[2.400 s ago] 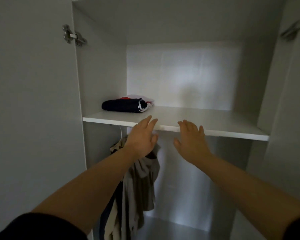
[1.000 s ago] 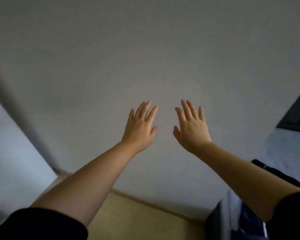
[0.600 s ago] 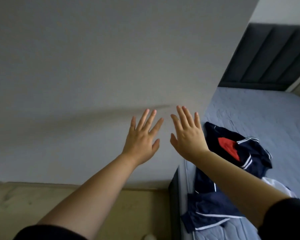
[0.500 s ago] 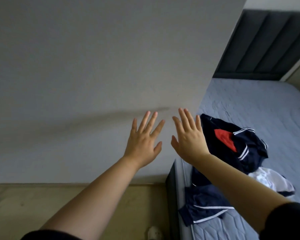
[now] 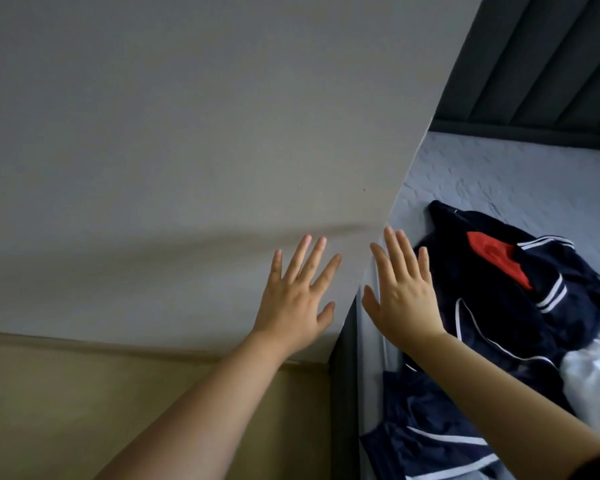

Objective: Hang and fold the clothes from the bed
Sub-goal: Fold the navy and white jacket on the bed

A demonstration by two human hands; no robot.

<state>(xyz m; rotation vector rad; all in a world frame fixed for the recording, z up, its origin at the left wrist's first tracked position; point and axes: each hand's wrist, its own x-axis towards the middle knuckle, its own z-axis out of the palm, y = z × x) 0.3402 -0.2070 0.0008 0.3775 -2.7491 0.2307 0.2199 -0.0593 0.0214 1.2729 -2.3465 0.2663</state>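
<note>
Both arms reach forward with nothing in them. The left hand (image 5: 297, 299) is seen against the grey wall (image 5: 187, 133), its fingers (image 5: 300, 254) straight and spread apart. The right hand (image 5: 400, 296) is just beside it, over the near edge of the bed (image 5: 499, 174), fingers (image 5: 395, 251) straight and closer together. Neither hand touches cloth.

The clothes (image 5: 499, 306) lie in a loose heap on the bed's left edge, to the right of the right hand. On top is a navy top (image 5: 492, 285) with a red patch and white stripes. A white piece (image 5: 593, 379) sticks out from under it on the right, and a navy piece (image 5: 426, 441) with white trim lies nearer, partly hidden by the right forearm. How many garments are in the heap I cannot tell. The dark headboard (image 5: 541, 64) stands at the far end, and tan floor (image 5: 118, 410) shows at lower left.

The flat, empty hands look ready to take the next garment; this seems the start of a pick-up, with the heap not yet sorted. The right hand is nearer and would likely reach the navy top first. The pieces overlap, so lifting one may drag another along or off the edge. A grip at the collar or shoulders would let the top hang free of the rest and make clear whether it should be hung or folded.
</note>
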